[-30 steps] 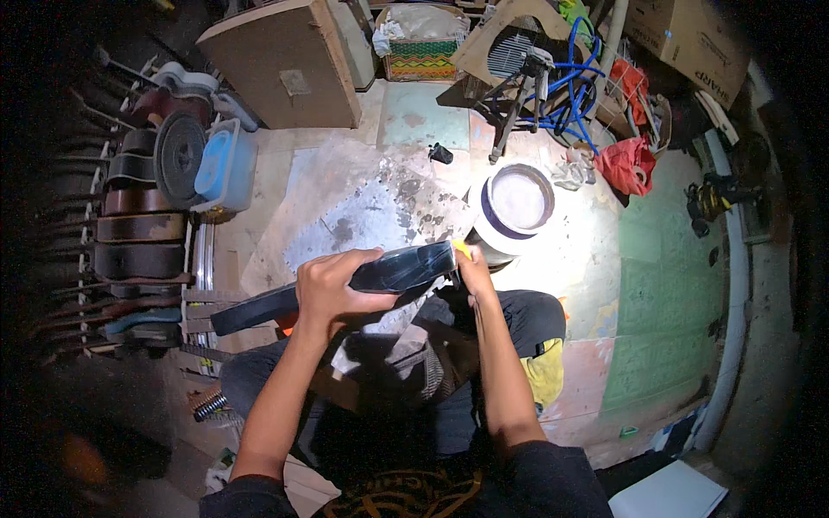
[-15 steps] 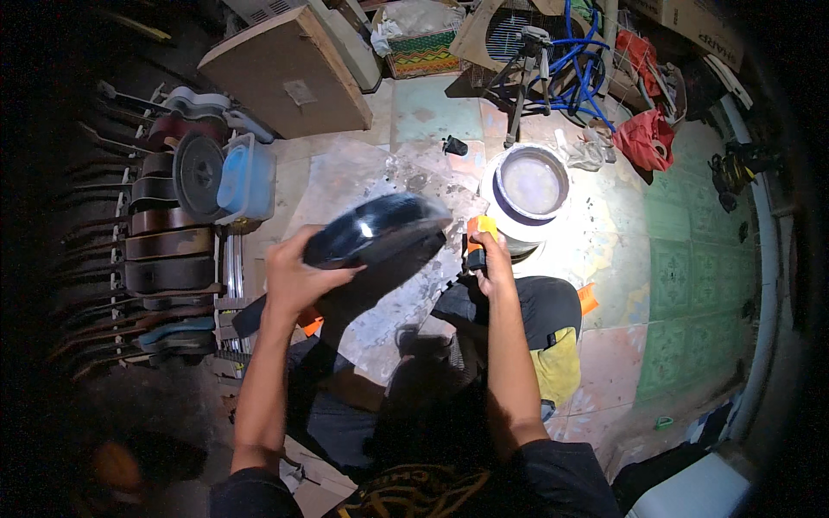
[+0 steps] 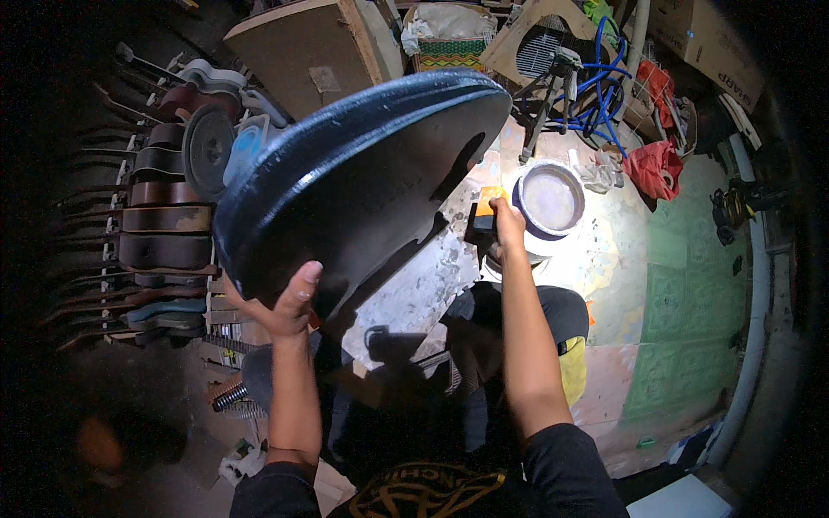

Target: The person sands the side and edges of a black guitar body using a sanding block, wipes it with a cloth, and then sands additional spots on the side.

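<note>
1. The left hand (image 3: 281,311) is gripping the black guitar body (image 3: 371,173) at its lower left end, thumb lying on the flat face, the other fingers mostly hiding behind it.
2. And what a big shape that is: the guitar body is filling the upper middle of the frame, tilting up towards the right, with its glossy curved side catching the light.
3. Over to the right hand (image 3: 509,229), and it's closing firmly round an orange and black block (image 3: 491,197), right of centre.
4. That block is sitting near the guitar body's lower right edge; whether the two are touching, I cannot tell.
5. Just right of the block, a round basin (image 3: 580,203) is standing under the bright light.
6. Down at lower right, a yellow cloth (image 3: 573,375) is showing beside the dark-clad right knee (image 3: 563,312).
7. Out on the left side, a row of guitars (image 3: 164,222) is lining the frame, a round grey lid (image 3: 207,151) leaning near them.
8. Upper right, a red bag (image 3: 654,170) is lying crumpled.
</note>
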`<action>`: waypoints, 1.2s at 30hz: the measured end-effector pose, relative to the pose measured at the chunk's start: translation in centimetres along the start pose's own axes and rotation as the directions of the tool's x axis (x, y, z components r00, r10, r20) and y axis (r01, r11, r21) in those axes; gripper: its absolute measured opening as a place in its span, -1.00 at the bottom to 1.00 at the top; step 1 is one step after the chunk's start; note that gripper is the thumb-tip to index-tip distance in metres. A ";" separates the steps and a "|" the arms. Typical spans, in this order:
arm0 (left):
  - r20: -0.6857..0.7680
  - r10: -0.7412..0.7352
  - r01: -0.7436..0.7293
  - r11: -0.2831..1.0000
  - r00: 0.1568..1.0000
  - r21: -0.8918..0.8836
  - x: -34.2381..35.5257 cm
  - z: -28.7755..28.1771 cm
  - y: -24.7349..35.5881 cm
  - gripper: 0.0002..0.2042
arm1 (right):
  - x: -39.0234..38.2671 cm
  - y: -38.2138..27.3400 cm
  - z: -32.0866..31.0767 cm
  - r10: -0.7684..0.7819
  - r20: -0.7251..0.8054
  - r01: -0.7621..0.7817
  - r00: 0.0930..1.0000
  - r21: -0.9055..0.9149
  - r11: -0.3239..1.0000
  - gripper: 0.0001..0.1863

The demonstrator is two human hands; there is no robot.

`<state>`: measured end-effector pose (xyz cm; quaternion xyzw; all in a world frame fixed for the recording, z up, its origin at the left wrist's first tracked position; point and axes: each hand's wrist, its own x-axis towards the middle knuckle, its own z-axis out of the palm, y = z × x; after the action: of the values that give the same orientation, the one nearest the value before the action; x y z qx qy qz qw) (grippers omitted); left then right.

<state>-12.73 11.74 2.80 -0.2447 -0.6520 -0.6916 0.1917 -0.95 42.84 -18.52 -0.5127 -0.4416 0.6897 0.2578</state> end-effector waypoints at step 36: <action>0.343 -0.200 0.272 0.946 0.918 -0.176 -4.8 -0.1 -2.3 -0.45 | -32.1 -12.0 -10.5 -0.717 0.211 0.696 0.664 -0.523 0.491 -0.59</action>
<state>-10.26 11.52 -1.91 -0.2924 -0.6186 -0.7286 -0.0305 18.67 26.21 6.46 -0.3500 -0.7898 0.3508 0.3616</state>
